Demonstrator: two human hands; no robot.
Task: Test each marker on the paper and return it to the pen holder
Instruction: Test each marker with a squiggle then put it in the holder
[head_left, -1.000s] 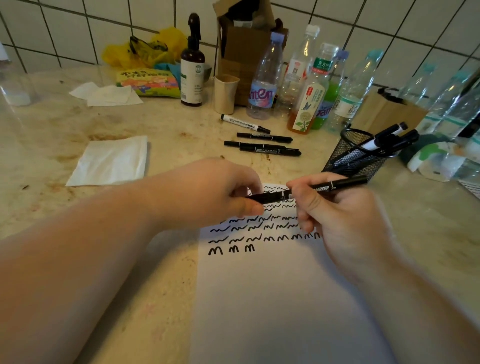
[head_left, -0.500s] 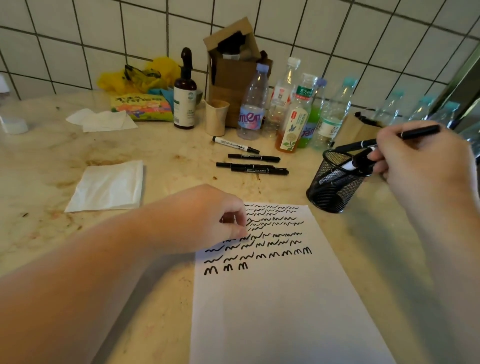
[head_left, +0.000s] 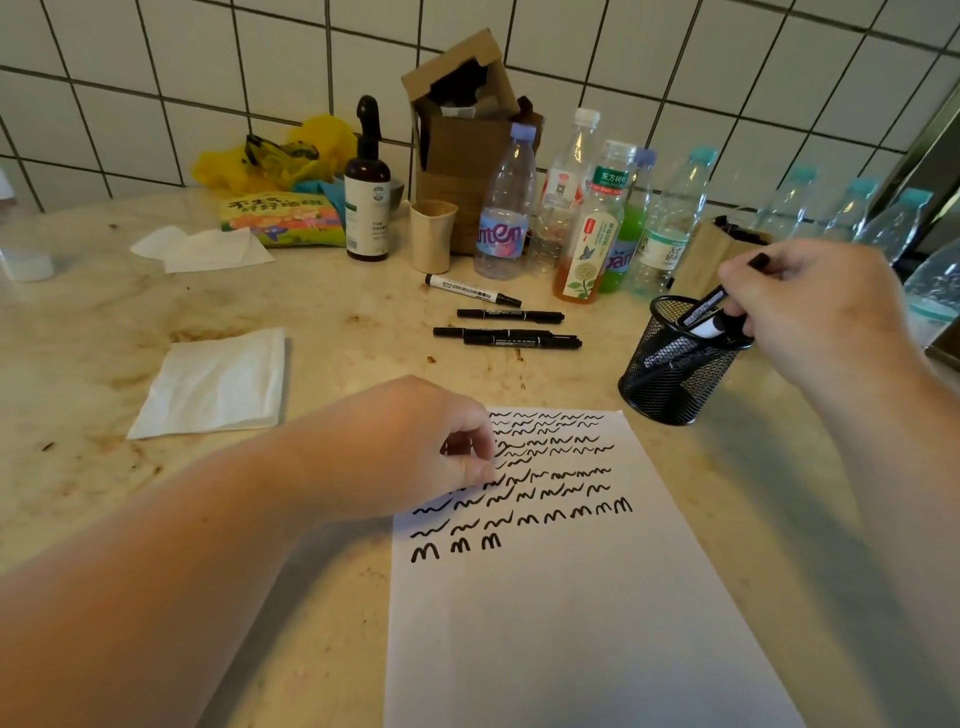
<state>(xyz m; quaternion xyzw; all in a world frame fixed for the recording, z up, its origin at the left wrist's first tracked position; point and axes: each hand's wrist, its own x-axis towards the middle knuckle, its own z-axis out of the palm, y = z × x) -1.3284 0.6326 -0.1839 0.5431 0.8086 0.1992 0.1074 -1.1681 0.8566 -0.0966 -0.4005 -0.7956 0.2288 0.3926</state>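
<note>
Lowering the marker (head_left: 707, 313) into the pen holder (head_left: 675, 379) at two o'clock, my right hand (head_left: 810, 306) stays pinched on it (one tested); left hand (head_left: 415, 447) fingers curl empty, resting on the paper (head_left: 571, 623).

Paper (head_left: 571, 597) lies nearest on the table (head_left: 104, 364); pen holder (head_left: 670, 384) behind-right, four markers (head_left: 506, 327) behind, napkin (head_left: 213, 384) left.
</note>
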